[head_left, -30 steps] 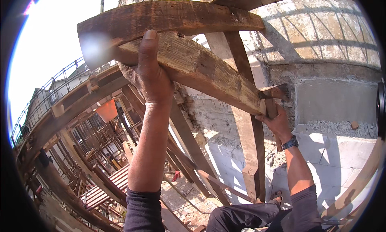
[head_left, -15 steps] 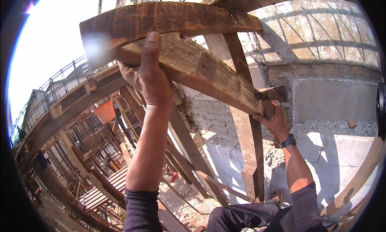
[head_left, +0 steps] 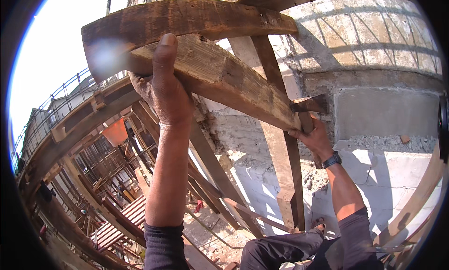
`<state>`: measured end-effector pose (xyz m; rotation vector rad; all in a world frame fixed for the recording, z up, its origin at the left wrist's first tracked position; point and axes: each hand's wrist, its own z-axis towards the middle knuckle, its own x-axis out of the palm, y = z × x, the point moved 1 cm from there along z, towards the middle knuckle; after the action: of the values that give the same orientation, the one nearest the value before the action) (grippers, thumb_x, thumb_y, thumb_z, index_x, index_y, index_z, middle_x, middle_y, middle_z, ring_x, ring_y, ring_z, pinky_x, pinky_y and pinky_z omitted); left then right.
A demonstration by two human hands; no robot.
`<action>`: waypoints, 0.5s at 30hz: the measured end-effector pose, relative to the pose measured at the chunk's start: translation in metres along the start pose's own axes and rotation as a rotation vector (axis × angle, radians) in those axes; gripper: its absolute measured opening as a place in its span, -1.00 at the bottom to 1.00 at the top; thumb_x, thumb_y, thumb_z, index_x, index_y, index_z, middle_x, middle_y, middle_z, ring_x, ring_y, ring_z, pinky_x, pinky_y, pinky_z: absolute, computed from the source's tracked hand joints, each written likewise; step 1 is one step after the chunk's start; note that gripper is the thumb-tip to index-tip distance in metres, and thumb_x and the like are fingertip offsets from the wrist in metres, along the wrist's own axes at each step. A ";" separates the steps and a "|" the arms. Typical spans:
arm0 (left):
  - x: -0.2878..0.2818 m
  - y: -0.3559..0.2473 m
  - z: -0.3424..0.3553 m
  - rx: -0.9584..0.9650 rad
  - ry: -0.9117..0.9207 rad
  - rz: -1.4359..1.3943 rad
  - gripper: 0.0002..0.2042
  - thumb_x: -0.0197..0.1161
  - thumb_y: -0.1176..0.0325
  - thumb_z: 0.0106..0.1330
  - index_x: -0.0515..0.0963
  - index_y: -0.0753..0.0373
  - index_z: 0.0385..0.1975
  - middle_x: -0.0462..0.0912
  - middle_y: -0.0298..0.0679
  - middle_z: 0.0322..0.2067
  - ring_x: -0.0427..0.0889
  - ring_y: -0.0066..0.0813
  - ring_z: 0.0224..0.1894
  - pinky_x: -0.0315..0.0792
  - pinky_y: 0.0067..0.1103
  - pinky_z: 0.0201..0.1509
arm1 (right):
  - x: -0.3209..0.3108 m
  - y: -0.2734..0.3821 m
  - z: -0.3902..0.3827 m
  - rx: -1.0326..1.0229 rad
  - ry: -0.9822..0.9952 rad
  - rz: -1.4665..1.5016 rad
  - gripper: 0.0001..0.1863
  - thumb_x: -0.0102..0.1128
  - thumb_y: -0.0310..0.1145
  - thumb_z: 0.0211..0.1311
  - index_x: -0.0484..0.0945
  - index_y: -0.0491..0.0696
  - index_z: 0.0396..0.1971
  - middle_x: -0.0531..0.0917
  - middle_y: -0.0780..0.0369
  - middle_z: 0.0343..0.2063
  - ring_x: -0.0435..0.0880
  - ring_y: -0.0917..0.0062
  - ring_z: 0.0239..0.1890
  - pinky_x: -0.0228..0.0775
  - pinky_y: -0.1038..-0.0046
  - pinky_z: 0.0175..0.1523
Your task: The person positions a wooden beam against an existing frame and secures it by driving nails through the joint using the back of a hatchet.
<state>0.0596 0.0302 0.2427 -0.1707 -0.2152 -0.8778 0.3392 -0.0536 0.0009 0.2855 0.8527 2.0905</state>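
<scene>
A rough squared beam slants across the upper middle of the view, from the left hand down to the right hand, its pale face marked by grain, scuffs and a dark worn patch. The left hand grips it near the upper left end, thumb laid over the near face and the fingers curled underneath, mostly hidden. At the lower right end, the right hand has its fingers closed round the wooden handle of a hatchet-like tool, whose dark, flared head sits just beside the beam's end; whether the two touch is hard to tell. A dark watch circles the right wrist, its face too small to read. Directly above the beam, a darker plank runs across, bent by the lens, meeting it near the left thumb. Behind the beam, a timber post reaches down toward the person's sandalled foot. Beyond stands a wall of patched render over pale blocks, its upper part striped with lattice shadows. To the lower left, an orange bucket hangs among wooden props, above a slatted panel, and a small red scrap lies on the rubble-strewn ground.
</scene>
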 end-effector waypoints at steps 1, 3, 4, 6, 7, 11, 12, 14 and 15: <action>0.000 -0.003 0.000 0.000 0.003 0.004 -0.41 0.49 0.28 0.16 0.36 0.24 0.15 0.53 -0.27 -0.05 0.51 -0.50 0.02 0.37 -0.49 0.21 | 0.000 0.001 0.000 0.004 -0.008 -0.005 -0.30 0.66 -0.11 -0.07 0.57 -0.15 0.05 0.73 0.22 -0.15 0.69 0.52 -0.08 0.50 0.43 0.06; 0.003 -0.001 -0.003 0.033 -0.073 0.126 -0.62 0.27 0.05 0.37 0.52 0.22 -0.03 0.59 -0.30 -0.16 0.60 -0.47 -0.08 0.45 -0.46 0.13 | 0.006 -0.001 0.001 -0.040 -0.046 0.007 -0.26 0.66 -0.08 -0.08 0.56 -0.16 0.06 0.72 0.21 -0.12 0.68 0.51 -0.04 0.50 0.42 0.09; -0.002 0.002 -0.004 0.027 -0.068 0.127 -0.62 0.27 0.05 0.37 0.52 0.22 -0.03 0.59 -0.30 -0.16 0.60 -0.47 -0.08 0.45 -0.46 0.13 | 0.007 -0.004 0.001 -0.034 -0.049 0.010 -0.26 0.66 -0.08 -0.08 0.56 -0.16 0.06 0.72 0.21 -0.12 0.68 0.51 -0.04 0.50 0.42 0.09; -0.027 0.005 -0.009 0.071 0.054 0.086 -0.50 0.23 -0.06 0.38 0.43 0.19 0.10 0.55 -0.26 -0.04 0.55 -0.43 0.02 0.40 -0.37 0.23 | 0.003 -0.005 0.001 -0.021 -0.056 -0.001 -0.21 0.67 -0.04 -0.11 0.55 -0.17 0.09 0.71 0.19 -0.08 0.66 0.51 0.01 0.48 0.43 0.14; -0.041 0.005 -0.012 0.081 0.129 0.069 -0.41 0.21 -0.12 0.38 0.36 0.19 0.21 0.51 -0.20 0.06 0.51 -0.39 0.11 0.36 -0.31 0.30 | 0.002 -0.003 0.002 -0.016 -0.067 -0.010 -0.21 0.67 -0.04 -0.11 0.55 -0.17 0.09 0.71 0.19 -0.08 0.66 0.51 0.01 0.48 0.43 0.14; -0.072 -0.020 -0.111 -0.087 0.180 0.249 -0.04 0.39 -0.09 0.26 -0.03 0.20 0.50 0.18 -0.05 0.42 0.23 -0.22 0.45 0.21 -0.20 0.45 | 0.006 -0.011 0.000 0.025 -0.064 0.042 -0.18 0.67 -0.02 -0.12 0.54 -0.18 0.09 0.71 0.18 -0.07 0.66 0.50 0.01 0.48 0.43 0.15; -0.093 -0.029 -0.158 -0.231 0.143 0.356 -0.05 0.41 -0.08 0.24 0.02 0.21 0.48 0.25 -0.07 0.37 0.27 -0.20 0.41 0.23 -0.17 0.43 | 0.008 -0.010 0.000 0.019 -0.051 0.044 -0.20 0.67 -0.03 -0.10 0.54 -0.18 0.09 0.71 0.18 -0.07 0.67 0.51 0.00 0.49 0.44 0.14; -0.138 -0.062 -0.268 -0.728 0.117 0.507 -0.17 0.48 0.11 0.22 0.16 0.27 0.40 0.40 -0.06 0.25 0.37 -0.23 0.33 0.32 -0.25 0.38 | 0.005 -0.001 0.000 0.011 -0.051 0.044 -0.21 0.66 -0.04 -0.09 0.53 -0.18 0.09 0.71 0.18 -0.07 0.67 0.51 -0.01 0.51 0.45 0.12; -0.162 -0.076 -0.331 -0.999 0.117 0.558 -0.20 0.50 0.23 0.19 0.20 0.29 0.38 0.43 -0.03 0.22 0.40 -0.20 0.31 0.36 -0.27 0.35 | 0.005 0.000 -0.001 0.024 -0.040 0.022 -0.24 0.65 -0.06 -0.07 0.54 -0.18 0.08 0.71 0.18 -0.08 0.67 0.52 -0.02 0.51 0.46 0.11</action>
<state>-0.0613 0.0253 -0.1136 -1.0536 0.3909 -0.3657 0.3359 -0.0500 0.0000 0.3499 0.8541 2.0891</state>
